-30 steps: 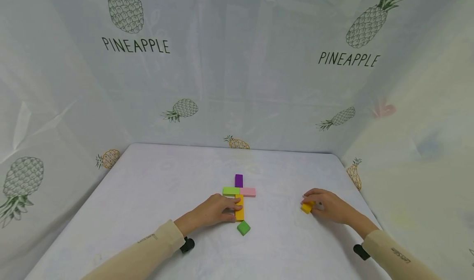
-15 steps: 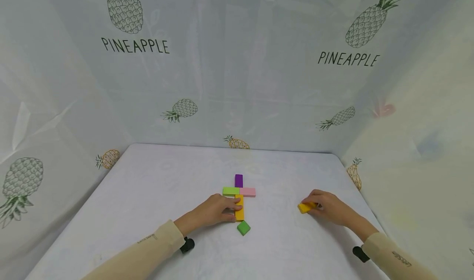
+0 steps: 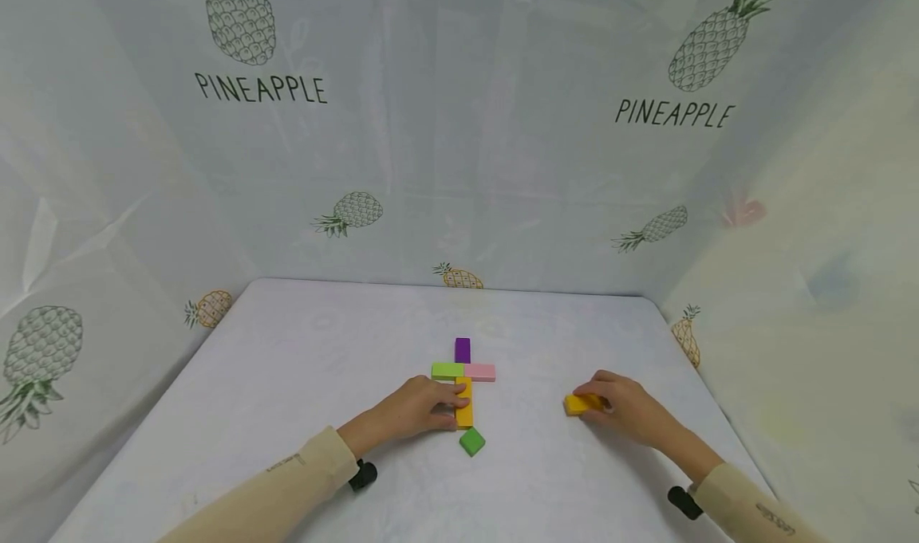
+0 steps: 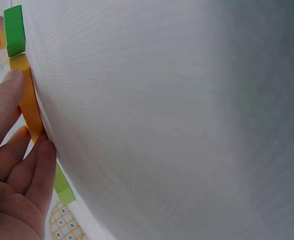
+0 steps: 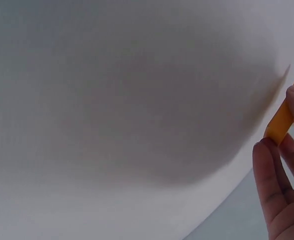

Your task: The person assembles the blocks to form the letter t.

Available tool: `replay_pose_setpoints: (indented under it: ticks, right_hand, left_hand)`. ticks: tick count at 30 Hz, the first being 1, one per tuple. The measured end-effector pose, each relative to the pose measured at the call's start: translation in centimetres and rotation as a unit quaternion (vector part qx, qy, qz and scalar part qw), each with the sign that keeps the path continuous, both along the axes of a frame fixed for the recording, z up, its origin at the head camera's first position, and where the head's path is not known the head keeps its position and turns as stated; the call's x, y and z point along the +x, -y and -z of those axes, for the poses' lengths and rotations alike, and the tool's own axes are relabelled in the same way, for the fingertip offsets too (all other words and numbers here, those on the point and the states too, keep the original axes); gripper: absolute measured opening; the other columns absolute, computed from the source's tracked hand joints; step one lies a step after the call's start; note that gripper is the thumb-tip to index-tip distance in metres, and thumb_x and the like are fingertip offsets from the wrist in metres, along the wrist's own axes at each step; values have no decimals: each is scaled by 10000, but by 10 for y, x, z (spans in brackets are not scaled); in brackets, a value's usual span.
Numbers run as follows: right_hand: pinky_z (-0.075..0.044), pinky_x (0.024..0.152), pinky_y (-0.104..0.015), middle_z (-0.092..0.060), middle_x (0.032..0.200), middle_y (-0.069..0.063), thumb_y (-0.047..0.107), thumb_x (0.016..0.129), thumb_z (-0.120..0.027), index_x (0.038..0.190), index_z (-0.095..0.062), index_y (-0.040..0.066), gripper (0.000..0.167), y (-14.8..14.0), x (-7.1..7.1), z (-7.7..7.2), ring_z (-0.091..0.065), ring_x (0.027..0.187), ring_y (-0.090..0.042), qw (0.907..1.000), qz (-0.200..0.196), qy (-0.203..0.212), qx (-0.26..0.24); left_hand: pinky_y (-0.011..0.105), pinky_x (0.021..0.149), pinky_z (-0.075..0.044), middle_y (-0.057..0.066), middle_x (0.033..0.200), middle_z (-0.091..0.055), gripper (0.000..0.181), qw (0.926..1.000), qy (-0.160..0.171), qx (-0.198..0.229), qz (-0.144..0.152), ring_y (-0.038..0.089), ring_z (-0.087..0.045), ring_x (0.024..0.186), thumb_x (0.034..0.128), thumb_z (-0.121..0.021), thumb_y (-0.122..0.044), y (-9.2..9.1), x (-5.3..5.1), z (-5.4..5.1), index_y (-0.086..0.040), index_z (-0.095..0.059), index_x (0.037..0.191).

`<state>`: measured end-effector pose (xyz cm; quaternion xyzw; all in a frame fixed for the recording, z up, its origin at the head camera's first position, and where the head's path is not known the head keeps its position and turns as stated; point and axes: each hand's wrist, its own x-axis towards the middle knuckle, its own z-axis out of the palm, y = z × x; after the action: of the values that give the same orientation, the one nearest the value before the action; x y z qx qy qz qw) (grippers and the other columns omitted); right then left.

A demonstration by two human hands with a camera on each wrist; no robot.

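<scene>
My left hand [image 3: 416,407] holds a long yellow-orange block [image 3: 465,419] that lies flat on the table; in the left wrist view the thumb touches that block [image 4: 33,111] near one end and fingers meet it by the other. A green block [image 3: 472,442] lies at an angle by its near end. Beyond its far end a lime block [image 3: 447,371] and a pink block [image 3: 480,372] sit end to end, with a purple block [image 3: 463,350] standing out behind them. Off to the right, my right hand [image 3: 628,409] pinches a second yellow-orange block [image 5: 280,120] between thumb and fingers, apart from the others.
A white cloth covers the table [image 3: 323,336]. Its back edge meets a hanging curtain [image 3: 459,168] printed with pineapples, which also surrounds both sides. A black wrist device [image 3: 363,475] shows under the left sleeve, and another black device [image 3: 684,502] under the right.
My right hand has moved left across the table with its yellow-orange block, which now shows more of its length. The left hand and the arranged blocks have stayed in place.
</scene>
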<state>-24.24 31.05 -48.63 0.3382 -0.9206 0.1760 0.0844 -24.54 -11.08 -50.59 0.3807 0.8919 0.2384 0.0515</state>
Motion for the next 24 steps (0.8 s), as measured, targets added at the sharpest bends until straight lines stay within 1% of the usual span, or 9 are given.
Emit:
replay_pose_setpoints:
  ticks: [4,6,9,13,17,24]
  right_hand:
    - [-525,684,-199,-658,978,79,126,839,-910,1130,-798,113,312,11,8,-2,-545,789,-55,9993,300,231,31]
    - [-517,680,-202,-658,977,80,125,841,-908,1129,-795,113,309,16,11,-2,-538,784,-53,9989,362,304,32]
    - [-504,662,-194,-661,971,77,119,838,-911,1120,-793,114,305,24,16,-2,-529,767,-47,9990,361,253,17]
    - [-496,642,-192,-667,958,72,103,825,-918,1101,-793,116,303,34,22,-1,-523,754,-37,9996,265,118,-53]
    - [-503,647,-200,-666,954,77,121,834,-915,1098,-796,131,290,44,28,-3,-519,757,-34,9995,254,178,-70]
    - [-513,675,-218,-646,941,98,159,832,-923,1095,-796,153,292,61,38,-3,-510,772,-25,9986,412,316,-3]
  left_hand:
    - [503,1174,-450,-9,1511,-604,486,10000,28,25,6,158,-532,1447,968,-796,-292,0,0,-1,-155,-684,1421]
    - [505,1177,-446,-6,1511,-604,486,10000,29,32,13,159,-531,1448,970,-795,-292,0,0,-1,-152,-683,1421]
    - [505,1174,-448,-5,1510,-605,483,10000,-6,28,12,164,-533,1446,971,-794,-295,1,1,-1,-150,-685,1418]
    - [501,1172,-450,-10,1514,-601,482,10000,-22,11,0,169,-534,1446,973,-792,-303,1,1,0,-155,-686,1419]
    - [509,1175,-445,-9,1520,-596,483,10000,14,18,-9,174,-531,1449,973,-792,-297,1,0,0,-157,-684,1422]
    - [516,1178,-441,-14,1530,-590,492,10000,81,-34,-34,174,-528,1454,969,-796,-291,1,1,-1,-168,-678,1431]
